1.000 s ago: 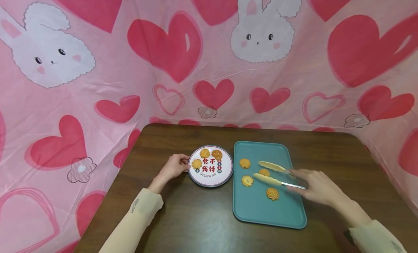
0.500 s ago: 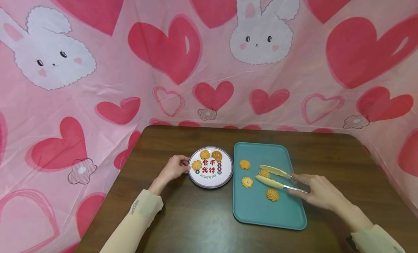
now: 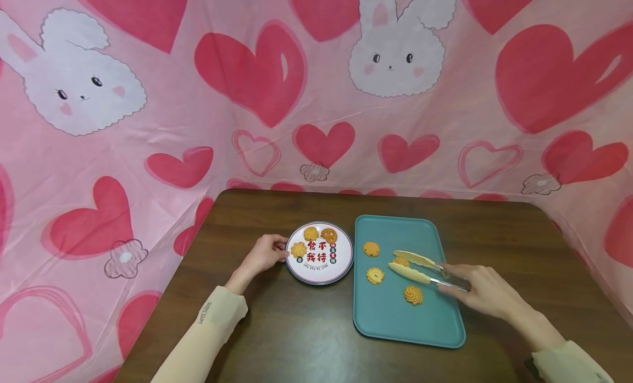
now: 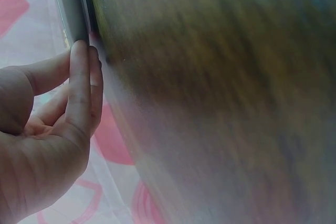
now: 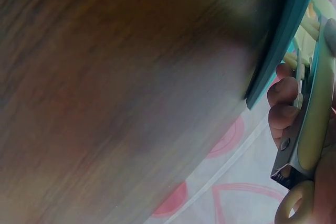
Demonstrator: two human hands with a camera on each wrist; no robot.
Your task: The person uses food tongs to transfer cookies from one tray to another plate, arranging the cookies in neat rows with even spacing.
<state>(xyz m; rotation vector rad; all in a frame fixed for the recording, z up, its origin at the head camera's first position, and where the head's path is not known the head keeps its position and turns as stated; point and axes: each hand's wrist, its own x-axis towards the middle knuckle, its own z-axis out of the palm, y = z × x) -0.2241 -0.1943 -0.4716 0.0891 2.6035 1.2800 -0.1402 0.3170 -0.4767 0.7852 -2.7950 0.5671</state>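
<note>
In the head view my left hand (image 3: 266,253) pinches the left rim of a round white plate (image 3: 316,272) with red lettering. The left wrist view shows thumb and fingers (image 4: 80,85) at the plate's edge (image 4: 70,3). Three cookies lie on the plate, one of them a pretzel-shaped cookie (image 3: 328,236). My right hand (image 3: 487,289) grips metal tongs (image 3: 412,274) with cream tips over the teal tray (image 3: 420,328). Between the tong tips sits a swirl cookie (image 3: 399,260), partly hidden. The right wrist view shows my fingers (image 5: 283,90) curled round the tongs' handle (image 5: 315,124).
Also on the tray are a round cookie (image 3: 371,249), a ring-shaped cookie (image 3: 375,275) and a larger swirl cookie (image 3: 413,295). Tray and plate stand side by side on a dark wooden table (image 3: 292,328). A pink heart-print cloth (image 3: 277,86) hangs behind.
The tongs have shifted slightly right, and the gap between their tips has narrowed around the swirl cookie. My left hand and the plate stay in place.
</note>
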